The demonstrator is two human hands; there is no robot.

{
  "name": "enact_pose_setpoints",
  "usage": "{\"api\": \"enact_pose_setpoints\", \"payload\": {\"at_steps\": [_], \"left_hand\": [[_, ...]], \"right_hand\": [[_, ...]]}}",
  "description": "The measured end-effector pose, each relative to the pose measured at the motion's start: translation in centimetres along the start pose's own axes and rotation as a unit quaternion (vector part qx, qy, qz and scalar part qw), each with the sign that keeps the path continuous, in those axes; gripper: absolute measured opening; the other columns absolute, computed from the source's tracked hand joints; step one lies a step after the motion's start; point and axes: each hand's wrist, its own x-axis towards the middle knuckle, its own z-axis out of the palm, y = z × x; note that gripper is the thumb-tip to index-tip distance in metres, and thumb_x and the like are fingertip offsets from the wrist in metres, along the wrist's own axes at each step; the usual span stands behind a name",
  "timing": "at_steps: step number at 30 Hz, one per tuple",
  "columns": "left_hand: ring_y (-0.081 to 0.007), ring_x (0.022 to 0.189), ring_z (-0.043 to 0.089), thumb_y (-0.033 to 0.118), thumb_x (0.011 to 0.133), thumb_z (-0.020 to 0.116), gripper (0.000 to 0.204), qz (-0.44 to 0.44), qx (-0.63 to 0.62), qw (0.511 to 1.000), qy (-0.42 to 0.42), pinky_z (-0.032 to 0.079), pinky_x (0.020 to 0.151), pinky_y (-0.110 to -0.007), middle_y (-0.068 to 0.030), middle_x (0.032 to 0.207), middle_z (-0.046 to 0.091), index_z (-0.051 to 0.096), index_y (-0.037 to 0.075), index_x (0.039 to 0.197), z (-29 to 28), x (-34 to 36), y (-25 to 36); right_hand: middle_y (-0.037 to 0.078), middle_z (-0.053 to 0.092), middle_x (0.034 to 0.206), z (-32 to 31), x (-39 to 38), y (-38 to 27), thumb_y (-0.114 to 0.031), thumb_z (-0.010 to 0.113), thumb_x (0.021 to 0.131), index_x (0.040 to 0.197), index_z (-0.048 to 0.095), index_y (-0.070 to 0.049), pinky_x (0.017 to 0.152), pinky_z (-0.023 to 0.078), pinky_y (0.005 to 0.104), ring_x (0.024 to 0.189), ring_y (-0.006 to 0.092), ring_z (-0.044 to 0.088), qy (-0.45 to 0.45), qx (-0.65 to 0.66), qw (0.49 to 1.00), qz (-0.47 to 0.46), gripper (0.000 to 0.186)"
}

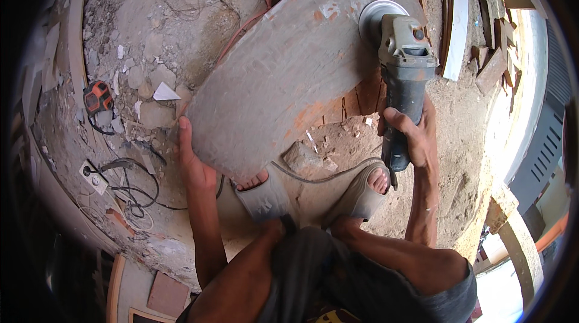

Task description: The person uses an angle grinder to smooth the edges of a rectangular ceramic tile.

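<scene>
A long grey panel (271,79) with a curved outline and reddish patches slopes across the ground in front of me. My left hand (198,165) grips its near left edge, thumb along the rim; the other fingers are hidden. My right hand (417,136) is wrapped round the dark body of an angle grinder (403,91). The grinder's pale round disc (369,21) lies over the far right part of the panel; whether it touches or spins I cannot tell. A power cord (313,180) runs from the grinder's lower end across the ground by my feet.
Bricks (369,95) show under the panel's right side. An orange-black tape measure (98,97) and a wall-type socket (94,176) with tangled cables lie left. My sandalled feet (265,199) stand close to the panel's near edge. Wood scraps (496,69) are piled at the right.
</scene>
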Motion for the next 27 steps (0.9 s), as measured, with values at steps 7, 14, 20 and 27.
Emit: {"api": "enact_pose_setpoints", "payload": {"at_steps": [7,14,20,27], "left_hand": [[-0.033,0.146,0.059,0.046,0.114,0.065,0.072,0.018,0.014,1.0,-0.008,0.051,0.121,-0.049,-0.0198,0.162,0.057,0.049,-0.004,0.164,1.0,0.0,0.8],[-0.0317,0.142,0.063,0.042,0.113,0.068,0.066,0.022,-0.001,1.0,-0.008,0.052,0.119,-0.05,-0.0176,0.157,0.063,0.055,-0.001,0.161,0.8,0.7,1.0],[-0.0307,0.139,0.065,0.041,0.111,0.072,0.064,0.021,-0.022,1.0,-0.005,0.054,0.117,-0.049,-0.0163,0.154,0.066,0.06,0.0,0.158,0.7,0.8,0.7],[-0.0301,0.136,0.067,0.04,0.111,0.072,0.062,0.023,-0.024,0.999,0.002,0.055,0.115,-0.048,-0.0161,0.153,0.067,0.061,-0.001,0.157,0.3,1.1,0.6]], "right_hand": [[0.01,0.069,0.097,0.7,-0.6,0.2,-0.027,0.085,0.084,0.134,0.062,0.003,0.065,0.06,0.0363,0.072,0.0194,0.072,-0.021,0.0,1.0,-0.002,0.063],[0.008,0.069,0.096,-0.1,-0.2,0.4,-0.03,0.086,0.084,0.134,0.063,0.003,0.065,0.06,0.0361,0.072,0.019,0.072,-0.017,-0.012,1.0,-0.001,0.064],[0.008,0.07,0.096,1.0,-1.2,0.2,-0.029,0.086,0.083,0.137,0.064,0.003,0.066,0.06,0.0362,0.074,0.0188,0.072,-0.034,-0.01,0.999,0.002,0.067],[0.009,0.07,0.097,0.9,-1.1,0.0,-0.028,0.086,0.082,0.139,0.064,0.002,0.067,0.06,0.036,0.074,0.019,0.072,-0.033,-0.021,0.999,0.003,0.069]]}}
